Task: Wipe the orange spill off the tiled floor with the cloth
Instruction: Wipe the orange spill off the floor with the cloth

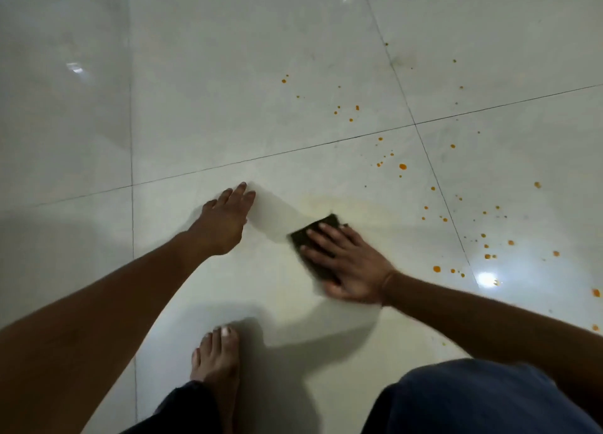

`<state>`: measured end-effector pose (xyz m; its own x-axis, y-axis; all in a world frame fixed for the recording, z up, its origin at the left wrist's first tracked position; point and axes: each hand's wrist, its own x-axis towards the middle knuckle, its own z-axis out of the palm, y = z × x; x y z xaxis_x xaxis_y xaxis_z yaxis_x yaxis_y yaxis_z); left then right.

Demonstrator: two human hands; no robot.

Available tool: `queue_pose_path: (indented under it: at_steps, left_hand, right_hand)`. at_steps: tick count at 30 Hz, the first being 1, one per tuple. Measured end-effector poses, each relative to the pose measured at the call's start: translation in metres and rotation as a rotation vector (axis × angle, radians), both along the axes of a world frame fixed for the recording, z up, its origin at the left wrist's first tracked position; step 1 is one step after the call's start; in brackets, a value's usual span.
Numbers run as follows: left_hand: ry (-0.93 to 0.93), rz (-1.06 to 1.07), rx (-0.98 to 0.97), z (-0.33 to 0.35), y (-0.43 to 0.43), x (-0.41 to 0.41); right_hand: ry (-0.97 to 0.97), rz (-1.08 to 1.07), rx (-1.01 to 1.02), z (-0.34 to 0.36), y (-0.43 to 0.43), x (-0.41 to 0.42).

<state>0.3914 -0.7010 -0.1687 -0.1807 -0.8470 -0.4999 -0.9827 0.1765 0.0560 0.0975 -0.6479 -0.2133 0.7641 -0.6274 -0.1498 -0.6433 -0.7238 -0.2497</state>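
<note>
Head view, dark folded cloth (pixel 313 234), flat under right hand (pixel 349 264)

Nothing legible noted: no text, label, brand, number or sign. The tiled floor (pixel 228 107), the dark cloth (pixel 318 234) and the trouser fabric (pixel 473 401) at 5 o'clock bear no readable marking.
</note>
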Motion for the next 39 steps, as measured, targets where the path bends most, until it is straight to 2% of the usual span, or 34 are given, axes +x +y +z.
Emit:
queue_pose_path:
  at_steps: [3,6,7,10,11,12,13,16,17,18,21,22,24,27,28,29,32,33,36,37,39]
  left_hand:
    - [0.031,-0.130,-0.053,-0.004,-0.036,-0.014]
    - [0.057,-0.176,-0.106,-0.015,-0.091,-0.027]
    - [0.059,-0.175,-0.110,-0.019,-0.106,-0.032]
    - [0.072,-0.205,-0.072,-0.024,-0.141,-0.036]
    - [0.079,-0.244,-0.062,-0.025,-0.145,-0.030]
    - [0.088,-0.307,-0.070,-0.026,-0.156,-0.022]
    - [0.094,-0.358,-0.091,-0.026,-0.160,-0.012]
    - [0.115,-0.391,-0.138,-0.033,-0.170,0.009]
    - [0.136,-0.374,-0.169,-0.037,-0.170,0.008]
    - [0.152,-0.366,-0.192,-0.041,-0.170,0.007]
    - [0.192,-0.380,-0.224,-0.043,-0.170,0.006]
    - [0.201,-0.389,-0.225,-0.043,-0.171,0.008]
    - [0.220,-0.374,-0.216,-0.042,-0.170,0.008]
    - [0.219,-0.370,-0.203,-0.041,-0.169,0.004]
    - [0.224,-0.369,-0.206,-0.041,-0.170,0.003]
    - [0.228,-0.370,-0.217,-0.042,-0.171,0.004]
    - [0.269,-0.385,-0.250,-0.044,-0.176,0.010]
    - [0.297,-0.392,-0.264,-0.045,-0.179,0.011]
    - [0.347,-0.242,-0.338,-0.048,-0.191,0.015]
    - [0.346,-0.181,-0.362,-0.047,-0.195,0.019]
    - [0.319,-0.106,-0.399,-0.046,-0.203,0.030]
  right_hand:
    - [0.113,-0.360,-0.031,0.002,-0.084,-0.034]
    - [0.158,-0.550,-0.002,0.010,-0.142,-0.017]
    - [0.136,-0.484,0.007,0.012,-0.143,-0.007]
    - [0.114,0.045,0.024,0.013,-0.108,-0.003]
    - [0.120,0.099,0.037,0.013,-0.101,-0.014]
    - [0.122,0.010,0.029,0.014,-0.112,-0.025]
    - [0.130,-0.175,0.017,0.011,-0.126,-0.033]
    - [0.129,-0.956,0.026,0.007,-0.187,-0.014]
    - [0.085,-1.062,0.014,0.009,-0.199,0.008]
    - [0.027,-1.040,0.009,0.008,-0.204,0.034]
    - [0.001,-0.608,0.028,0.006,-0.167,0.076]
    - [0.015,-0.546,0.025,0.010,-0.155,0.067]
    - [0.035,-0.637,0.020,0.006,-0.160,0.033]
    - [0.076,-1.159,0.115,0.008,-0.209,0.020]
    - [0.071,-1.185,0.104,0.010,-0.217,0.035]
    - [0.042,-1.112,0.095,0.014,-0.217,0.054]
    - [-0.005,-0.672,0.065,0.007,-0.192,0.060]
    - [-0.018,-0.665,0.037,0.003,-0.201,0.043]
    - [0.036,-1.050,-0.018,-0.005,-0.272,0.032]
    - [0.039,-1.086,-0.010,-0.004,-0.290,0.052]
    - [-0.010,-0.916,-0.034,-0.001,-0.293,0.108]
